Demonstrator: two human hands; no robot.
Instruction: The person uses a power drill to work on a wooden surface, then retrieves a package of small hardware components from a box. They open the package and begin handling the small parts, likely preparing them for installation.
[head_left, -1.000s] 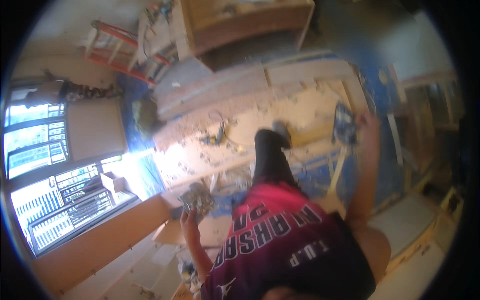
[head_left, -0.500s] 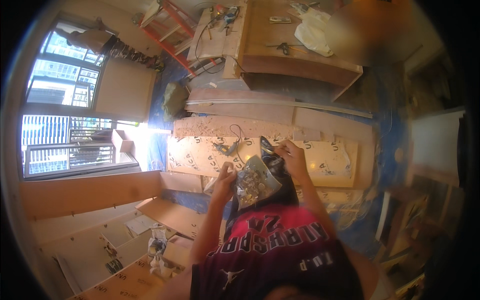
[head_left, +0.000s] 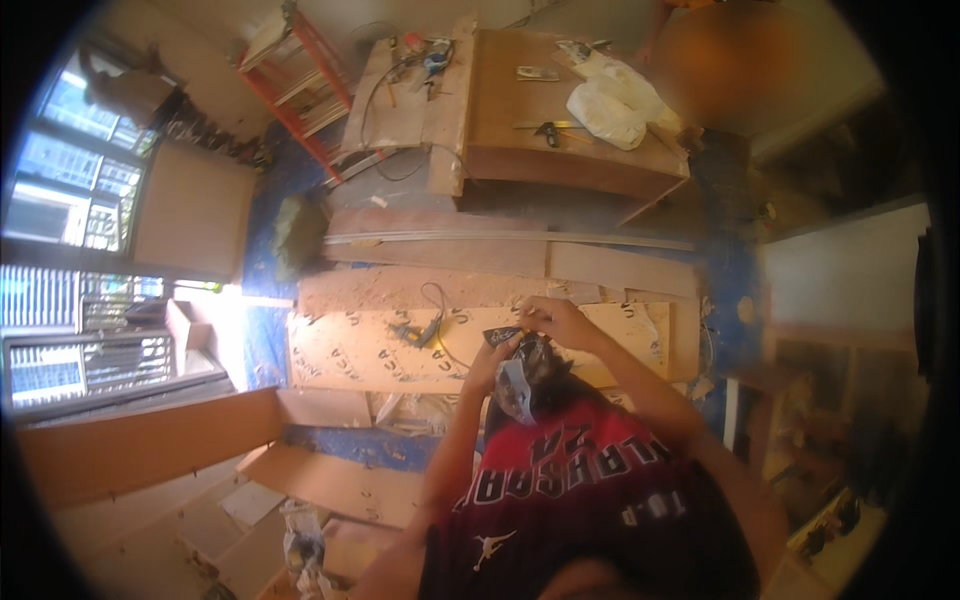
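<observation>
In front of my chest, my left hand [head_left: 487, 364] is closed on a clear plastic bag [head_left: 514, 388], which hangs below its fingers. Small metal pieces were visible in that bag a moment ago; now they are hard to make out. Just right of it is a dark, crumpled bag [head_left: 545, 364], whose black upper edge [head_left: 502, 336] sticks up by my left fingers. My right hand [head_left: 558, 322] pinches the top of this dark bag, fingers together. The two hands are close to each other, and what lies inside the dark bag is hidden.
A corded power tool [head_left: 415, 334] lies on the long printed board [head_left: 345, 345] before me. Beyond are a wooden bench [head_left: 500, 110] with a clamp [head_left: 548, 132] and white bag [head_left: 610, 105], and a red stepladder [head_left: 305, 95]. Two other people stand at far left and far right.
My left hand has moved right and up to the dark bag, bringing the clear bag with it. My right hand stays near the dark bag's top. The view has shifted.
</observation>
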